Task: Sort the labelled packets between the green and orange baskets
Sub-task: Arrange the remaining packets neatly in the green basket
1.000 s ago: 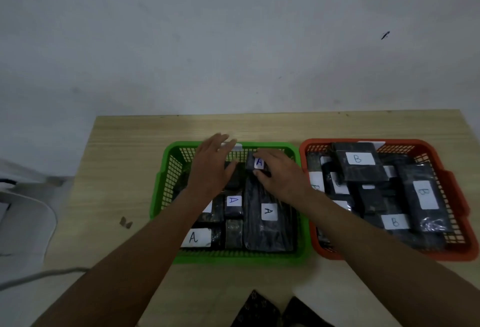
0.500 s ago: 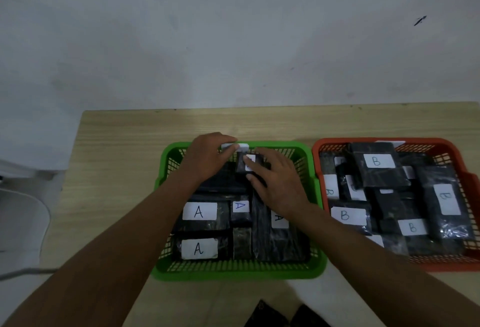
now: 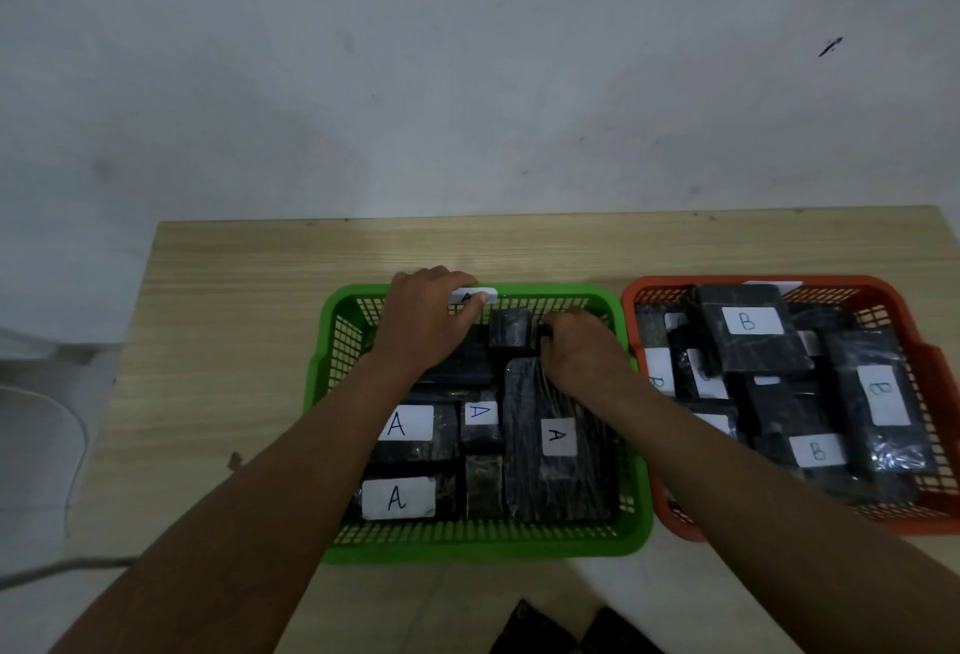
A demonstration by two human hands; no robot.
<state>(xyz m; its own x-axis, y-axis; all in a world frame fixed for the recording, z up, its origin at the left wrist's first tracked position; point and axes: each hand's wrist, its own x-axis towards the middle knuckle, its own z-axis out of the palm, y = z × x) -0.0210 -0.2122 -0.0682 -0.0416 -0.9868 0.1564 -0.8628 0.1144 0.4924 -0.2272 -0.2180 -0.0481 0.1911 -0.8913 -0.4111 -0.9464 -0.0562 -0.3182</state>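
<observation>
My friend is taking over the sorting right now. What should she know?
Left hand: at the far rim of the green basket, fingers on a white A label.
Right hand: inside the green basket, closed around a small dark packet; the grip is partly hidden.
Done: every readable label in the green basket says A; those in the orange basket say B. No packets lie on the table.
Left: settle the far-end packets, check unlabelled ones.
</observation>
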